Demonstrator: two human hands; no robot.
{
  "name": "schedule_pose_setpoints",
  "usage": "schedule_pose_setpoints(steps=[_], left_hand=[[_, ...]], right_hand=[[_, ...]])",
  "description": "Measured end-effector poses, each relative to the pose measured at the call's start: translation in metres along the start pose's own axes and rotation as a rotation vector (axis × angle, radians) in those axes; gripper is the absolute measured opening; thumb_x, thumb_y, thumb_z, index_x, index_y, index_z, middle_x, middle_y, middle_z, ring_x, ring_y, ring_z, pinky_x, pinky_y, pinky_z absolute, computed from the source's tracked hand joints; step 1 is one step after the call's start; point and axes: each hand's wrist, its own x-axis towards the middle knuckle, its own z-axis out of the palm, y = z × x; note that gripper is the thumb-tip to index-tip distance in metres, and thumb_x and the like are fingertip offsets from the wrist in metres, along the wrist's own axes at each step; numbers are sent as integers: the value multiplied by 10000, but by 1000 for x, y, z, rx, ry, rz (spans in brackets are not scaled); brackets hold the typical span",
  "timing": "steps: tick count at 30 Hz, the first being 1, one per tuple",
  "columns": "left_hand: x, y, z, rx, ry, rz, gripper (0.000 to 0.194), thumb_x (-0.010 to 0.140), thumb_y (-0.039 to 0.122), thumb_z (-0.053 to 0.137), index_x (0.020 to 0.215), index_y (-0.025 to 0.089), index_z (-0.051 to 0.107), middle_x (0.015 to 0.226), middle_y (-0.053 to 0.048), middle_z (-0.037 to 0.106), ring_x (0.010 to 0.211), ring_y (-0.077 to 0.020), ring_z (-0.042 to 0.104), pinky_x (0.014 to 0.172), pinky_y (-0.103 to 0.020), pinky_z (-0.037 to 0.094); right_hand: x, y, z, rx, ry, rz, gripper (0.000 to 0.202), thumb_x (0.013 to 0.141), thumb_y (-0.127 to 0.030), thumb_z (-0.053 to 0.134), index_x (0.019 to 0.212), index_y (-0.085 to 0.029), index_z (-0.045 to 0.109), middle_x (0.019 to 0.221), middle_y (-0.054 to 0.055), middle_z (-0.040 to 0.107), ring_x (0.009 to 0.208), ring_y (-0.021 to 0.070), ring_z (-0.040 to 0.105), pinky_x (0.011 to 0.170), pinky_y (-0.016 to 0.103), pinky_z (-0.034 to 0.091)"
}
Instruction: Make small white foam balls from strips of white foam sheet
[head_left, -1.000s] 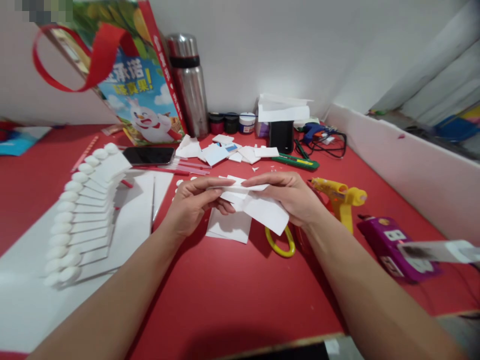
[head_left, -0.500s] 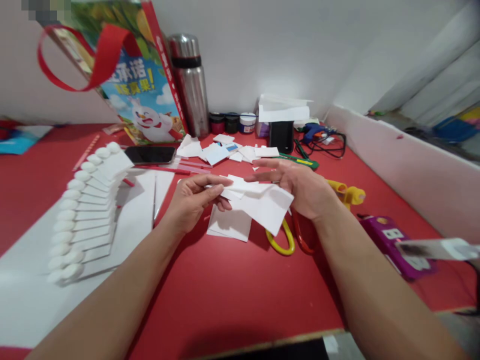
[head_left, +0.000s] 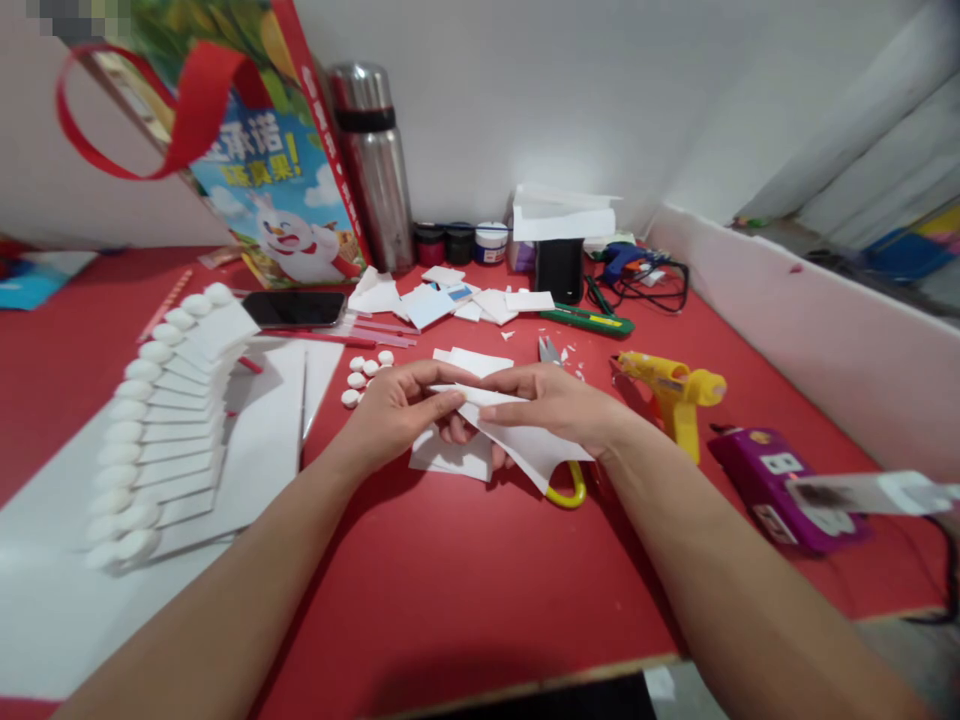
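Note:
A folded white paper is held over the red table by both hands. My left hand pinches its left end between thumb and fingers. My right hand grips the same paper from the right, its fingertips meeting those of my left hand. Below lie more white paper pieces, partly hidden by the hands. Scissors with a yellow handle loop lie under the paper, their blades showing beyond my right hand. Several small white discs sit beside my left hand.
At left, a curved row of white cards with round white ends stands on a board. A phone, steel flask, paint jars and green cutter are behind. Yellow glue gun and purple box are at right.
My right hand has moved left and down and closed on the paper. The discs, scissor blades and more of the glue gun now show. The view has shifted slightly.

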Motion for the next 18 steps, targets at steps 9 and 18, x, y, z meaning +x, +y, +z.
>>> schedule_pose_setpoints(steps=[9, 18], left_hand=[[4, -4, -3, -83, 71, 21, 222, 856, 213, 729, 1062, 150, 784, 671, -34, 745, 584, -115, 681, 587, -202, 519], [6, -8, -6, -352, 146, -22, 208, 808, 141, 717, 989, 132, 821, 817, -96, 776, 680, -127, 700, 681, -223, 538]], right_hand=[[3, 4, -5, -298, 325, -202, 363, 774, -203, 732, 1132, -180, 786, 957, 46, 783, 840, 170, 695, 752, 272, 532], [5, 8, -11, -299, 320, -369, 312, 776, -224, 760, 1083, -215, 809, 1011, 37, 797, 912, 174, 707, 841, 296, 524]])
